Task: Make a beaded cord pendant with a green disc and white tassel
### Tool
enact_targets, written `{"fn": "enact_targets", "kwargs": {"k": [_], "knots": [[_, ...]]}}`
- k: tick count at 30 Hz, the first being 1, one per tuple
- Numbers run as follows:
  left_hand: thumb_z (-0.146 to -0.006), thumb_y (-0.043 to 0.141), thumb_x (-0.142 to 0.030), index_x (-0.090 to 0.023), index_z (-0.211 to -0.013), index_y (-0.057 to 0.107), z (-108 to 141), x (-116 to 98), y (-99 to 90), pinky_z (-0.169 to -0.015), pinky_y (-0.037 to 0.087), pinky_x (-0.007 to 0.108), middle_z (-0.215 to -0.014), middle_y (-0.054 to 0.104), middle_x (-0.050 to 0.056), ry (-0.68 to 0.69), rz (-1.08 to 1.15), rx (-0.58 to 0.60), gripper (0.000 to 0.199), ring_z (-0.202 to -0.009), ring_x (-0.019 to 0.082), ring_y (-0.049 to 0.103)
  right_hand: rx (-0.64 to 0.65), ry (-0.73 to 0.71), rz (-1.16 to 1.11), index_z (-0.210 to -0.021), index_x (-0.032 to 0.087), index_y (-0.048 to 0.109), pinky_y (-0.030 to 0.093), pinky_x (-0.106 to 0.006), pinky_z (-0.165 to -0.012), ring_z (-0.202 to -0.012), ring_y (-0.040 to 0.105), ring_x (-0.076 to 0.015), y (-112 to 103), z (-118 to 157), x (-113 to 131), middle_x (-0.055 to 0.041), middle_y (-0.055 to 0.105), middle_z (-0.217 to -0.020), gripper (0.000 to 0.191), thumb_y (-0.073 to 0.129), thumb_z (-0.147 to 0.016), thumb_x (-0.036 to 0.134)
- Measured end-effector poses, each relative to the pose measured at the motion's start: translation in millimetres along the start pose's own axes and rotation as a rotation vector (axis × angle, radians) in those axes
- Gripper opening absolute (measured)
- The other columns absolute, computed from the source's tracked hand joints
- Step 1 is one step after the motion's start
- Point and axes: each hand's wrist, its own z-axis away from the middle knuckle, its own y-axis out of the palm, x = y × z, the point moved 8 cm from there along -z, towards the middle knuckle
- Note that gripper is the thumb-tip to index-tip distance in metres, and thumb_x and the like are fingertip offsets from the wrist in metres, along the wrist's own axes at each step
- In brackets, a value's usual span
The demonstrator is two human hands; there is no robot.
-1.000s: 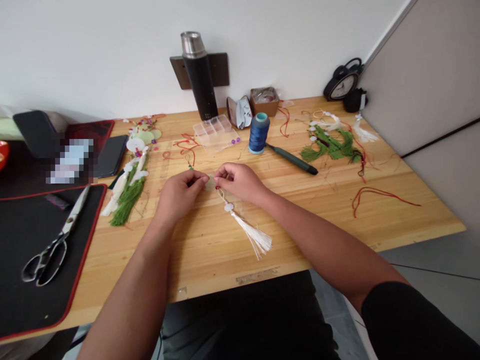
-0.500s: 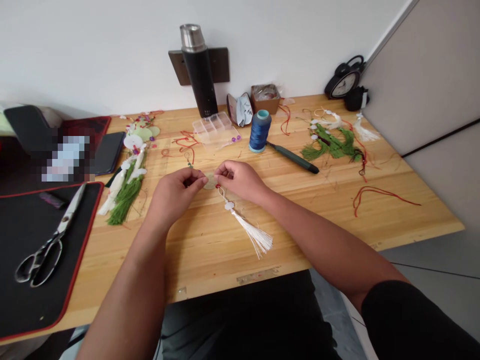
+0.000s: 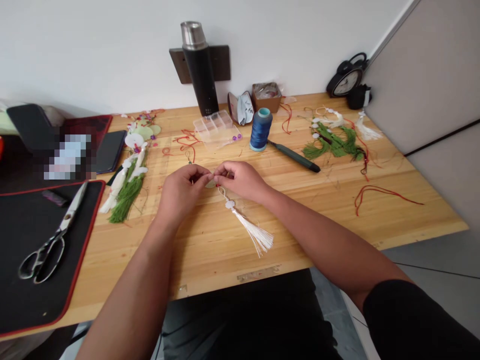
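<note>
In the middle of the wooden table, my left hand (image 3: 187, 186) and my right hand (image 3: 240, 177) meet with their fingertips pinched together. Both are closed, and whatever lies between the fingers is too small to make out. Just below the fingertips a pale green disc pendant (image 3: 211, 184) shows, mostly covered by my hands. A small red bead sits at its right edge. From there a looped white cord leads to a white carved bead (image 3: 230, 204) and a white tassel (image 3: 255, 231), which lies flat on the table toward me.
Behind my hands stand a blue thread spool (image 3: 261, 131), a dark green pen-like tool (image 3: 294, 156), a clear compartment box (image 3: 217, 127) and a black flask (image 3: 200, 75). Scissors (image 3: 56, 240) lie on the black mat at left. Green tassels (image 3: 127, 197) lie beside it, more (image 3: 337, 142) at right.
My left hand has moved right, its fingertips now over the disc and touching those of my right hand. The right hand and the tassel have hardly moved.
</note>
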Motion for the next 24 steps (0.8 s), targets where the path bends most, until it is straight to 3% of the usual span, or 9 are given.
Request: {"fn": "enact_targets", "kwargs": {"k": [13, 18, 24], "knots": [[-0.088, 0.079, -0.032, -0.021, -0.083, 0.077, -0.3, 3.7, 7.4, -0.067, 0.044, 0.03, -0.076, 0.074, 0.0, -0.047, 0.046, -0.025, 0.013, -0.07, 0.017, 0.06, 0.007, 0.006, 0.027, -0.095, 0.021, 0.078, 0.051, -0.028, -0.075, -0.083, 0.071, -0.0165, 0.0, 0.4, 1.9, -0.0008, 0.08, -0.091, 0.007, 0.076, -0.097, 0.028], [-0.088, 0.08, -0.037, -0.022, -0.085, 0.077, -1.5, 2.3, 8.0, -0.075, 0.048, 0.031, -0.087, 0.078, 0.002, -0.028, -0.008, -0.026, 0.015, -0.076, 0.019, 0.062, 0.006, -0.006, 0.041, -0.094, 0.021, 0.078, 0.051, -0.029, -0.075, -0.082, 0.07, -0.0167, -0.5, 0.8, 3.8, -0.0008, 0.08, -0.091, 0.01, 0.075, -0.097, 0.03], [-0.093, 0.071, -0.046, -0.023, -0.097, 0.084, -2.2, 1.7, 8.1, -0.081, 0.052, 0.033, -0.092, 0.083, 0.004, -0.013, -0.07, 0.085, 0.027, -0.084, 0.023, 0.068, 0.014, 0.015, 0.021, -0.095, 0.021, 0.077, 0.052, -0.028, -0.076, -0.085, 0.072, -0.0169, -0.9, 2.5, 4.8, -0.0008, 0.081, -0.093, 0.009, 0.076, -0.097, 0.03]]}}
